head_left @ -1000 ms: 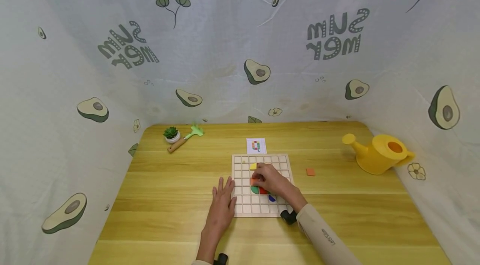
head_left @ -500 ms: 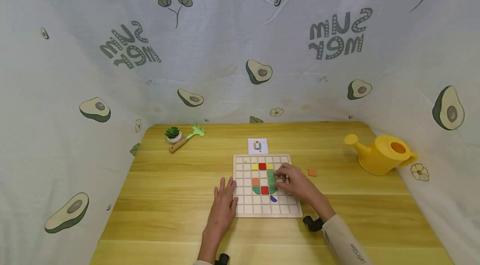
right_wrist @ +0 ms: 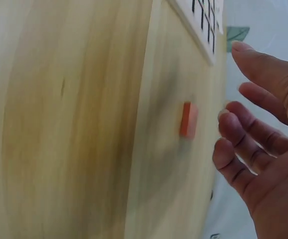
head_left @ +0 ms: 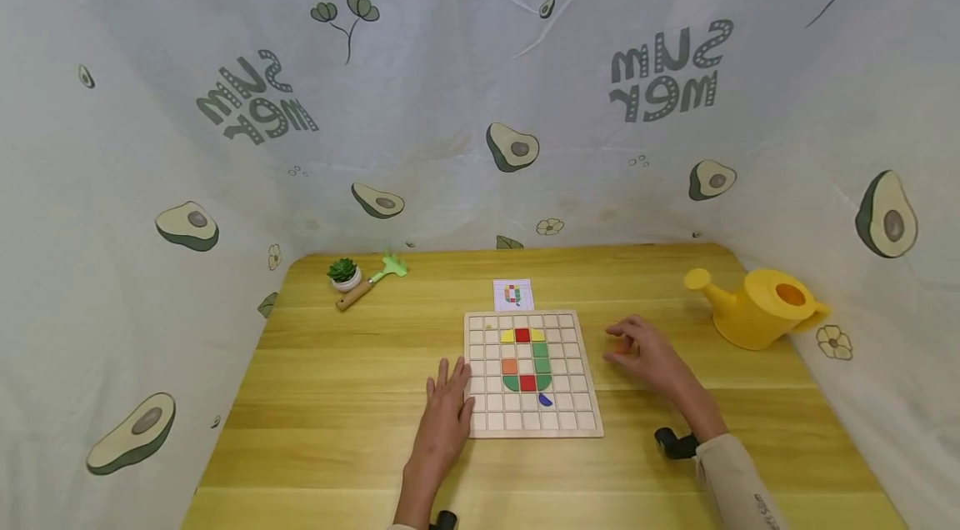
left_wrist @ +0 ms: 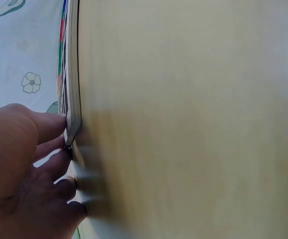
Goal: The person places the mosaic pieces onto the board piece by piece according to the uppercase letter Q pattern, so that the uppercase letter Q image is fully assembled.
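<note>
A wooden grid board (head_left: pixel 567 422) lies on the table with colored tiles forming a ring: red, yellow and green pieces, and one orange square (head_left: pixel 509 367) on the ring's left side. A blue piece (head_left: pixel 545 400) sits just below the ring. My left hand (head_left: pixel 442 422) rests at the board's left edge, fingers extended and touching it. To the board's right, my right hand (head_left: pixel 654 362) hovers over a loose orange tile (right_wrist: pixel 189 120), thumb and fingers spread apart. In the right wrist view that tile lies on the wood, clear of the fingertips.
Behind the board lies a pattern card (head_left: pixel 512 295). A yellow watering can (head_left: pixel 757 309) stands at the right. At the back left are a potted succulent (head_left: pixel 344 272) and a small green rake with a wooden handle (head_left: pixel 356 295). Printed cloth (head_left: pixel 442 80) surrounds the table.
My right hand has left the orange square on the board and moved right, to the loose orange tile. My left hand has stayed at the board's edge.
</note>
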Demonstrator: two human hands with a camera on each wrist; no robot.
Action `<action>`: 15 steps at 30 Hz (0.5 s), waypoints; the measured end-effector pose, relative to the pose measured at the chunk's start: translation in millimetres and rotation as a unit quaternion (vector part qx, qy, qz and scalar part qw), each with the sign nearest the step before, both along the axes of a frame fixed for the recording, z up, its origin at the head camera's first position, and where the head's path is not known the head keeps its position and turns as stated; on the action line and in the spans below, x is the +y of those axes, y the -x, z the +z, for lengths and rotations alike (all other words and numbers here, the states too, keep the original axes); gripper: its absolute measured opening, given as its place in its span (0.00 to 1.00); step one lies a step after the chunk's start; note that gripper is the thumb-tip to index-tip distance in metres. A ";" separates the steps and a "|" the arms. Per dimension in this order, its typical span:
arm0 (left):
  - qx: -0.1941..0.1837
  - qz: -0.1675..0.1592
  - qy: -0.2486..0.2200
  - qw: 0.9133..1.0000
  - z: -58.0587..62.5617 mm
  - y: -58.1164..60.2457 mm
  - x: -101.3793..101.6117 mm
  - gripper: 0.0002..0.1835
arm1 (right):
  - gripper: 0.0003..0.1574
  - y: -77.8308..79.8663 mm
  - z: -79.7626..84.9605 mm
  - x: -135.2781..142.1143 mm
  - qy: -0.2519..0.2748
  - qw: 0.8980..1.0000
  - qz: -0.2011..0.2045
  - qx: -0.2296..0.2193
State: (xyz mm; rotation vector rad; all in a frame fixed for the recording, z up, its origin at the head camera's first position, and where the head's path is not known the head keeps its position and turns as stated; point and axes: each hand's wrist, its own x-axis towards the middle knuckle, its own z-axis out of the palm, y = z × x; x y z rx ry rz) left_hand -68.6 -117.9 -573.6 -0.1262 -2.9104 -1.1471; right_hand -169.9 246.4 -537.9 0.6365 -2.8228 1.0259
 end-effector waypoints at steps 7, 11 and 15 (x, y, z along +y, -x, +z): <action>-0.001 -0.005 -0.002 1.000 1.2 -0.8 -1.6 0.30 | 0.26 -0.3 -4.7 14.9 -0.021 0.999 -0.028 -0.009; -0.002 -0.005 -0.001 1.000 1.7 -0.7 -1.5 0.30 | 0.24 -0.6 -5.7 18.7 -0.026 0.999 -0.032 -0.027; -0.002 -0.005 -0.001 1.000 2.3 -0.5 -0.8 0.30 | 0.20 0.2 -8.2 20.5 -0.032 0.998 -0.031 -0.033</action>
